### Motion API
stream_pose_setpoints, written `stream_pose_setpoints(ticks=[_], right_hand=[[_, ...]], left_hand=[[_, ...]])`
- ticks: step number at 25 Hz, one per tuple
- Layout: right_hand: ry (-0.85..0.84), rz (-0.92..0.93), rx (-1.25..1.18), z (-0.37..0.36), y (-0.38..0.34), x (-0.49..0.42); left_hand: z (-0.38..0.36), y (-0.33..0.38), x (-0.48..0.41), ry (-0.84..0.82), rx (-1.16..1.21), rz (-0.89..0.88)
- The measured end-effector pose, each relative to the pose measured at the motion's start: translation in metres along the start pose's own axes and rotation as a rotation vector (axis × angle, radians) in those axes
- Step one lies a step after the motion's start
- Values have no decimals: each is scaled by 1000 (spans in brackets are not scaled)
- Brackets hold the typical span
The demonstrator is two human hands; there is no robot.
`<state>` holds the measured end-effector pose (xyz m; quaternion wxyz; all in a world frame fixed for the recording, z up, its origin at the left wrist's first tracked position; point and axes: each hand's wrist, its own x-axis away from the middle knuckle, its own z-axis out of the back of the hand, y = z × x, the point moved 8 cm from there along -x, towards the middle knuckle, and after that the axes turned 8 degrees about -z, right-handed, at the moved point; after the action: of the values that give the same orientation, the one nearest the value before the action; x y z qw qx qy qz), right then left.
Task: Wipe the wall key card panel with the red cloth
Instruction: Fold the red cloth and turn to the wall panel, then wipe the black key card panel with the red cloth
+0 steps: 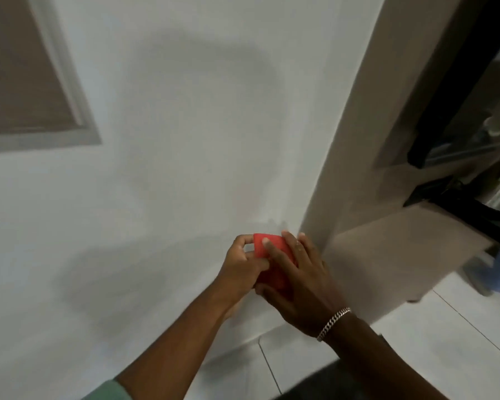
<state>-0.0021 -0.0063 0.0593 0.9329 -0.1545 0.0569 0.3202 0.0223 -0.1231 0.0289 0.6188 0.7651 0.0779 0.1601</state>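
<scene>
Fingers (272, 249) of both hands pinched the folded red cloth (267, 245); left hand (240, 269) gripped its edge; right hand (303, 281) wrapped it before the white wall (171, 140).

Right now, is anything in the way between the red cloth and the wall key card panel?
Cannot say: no key card panel shows in this view. Both the left hand and right hand hold the red cloth in front of bare white wall, with nothing visible between the cloth and that wall.
</scene>
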Motion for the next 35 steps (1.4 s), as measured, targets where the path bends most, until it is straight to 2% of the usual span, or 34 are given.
stream_pose_setpoints(ticks=[3,7,12,15,17,19,22,25,27,29,32,33,35], right_hand=[[68,150,15,30,-88,-17],[295,318,-103,79,-212,-31],[559,442,-243,132,-336,-25],[658,495,-288,160,-392,-20],[700,515,-305,173,-427,-18],[719,521,-348,178,-454,-18],[752,537,-411,177,-488,-16],[737,519,-372,165,-517,-23],[746,488,-343,155,-522,-28],[780,475,-363,149,-512,-32],[833,430,-452,147,-505,-41],[848,400,-498,149,-507,-44],[882,382,-546,151,-514,-49]], left_hand=[[60,64,37,138,78,-73],[140,162,97,236,58,-247],[212,269,179,312,-83,-427],[252,319,227,463,-16,-545],[280,345,260,541,104,-613],[300,365,289,587,127,-712],[334,399,332,703,-26,-980],[384,420,349,916,-132,-1103],[411,429,361,1072,-369,-1226],[416,431,355,1051,-840,-1347],[426,418,322,928,-1556,-1291],[432,413,313,950,-1731,-1250],[441,409,302,1047,-1905,-1207]])
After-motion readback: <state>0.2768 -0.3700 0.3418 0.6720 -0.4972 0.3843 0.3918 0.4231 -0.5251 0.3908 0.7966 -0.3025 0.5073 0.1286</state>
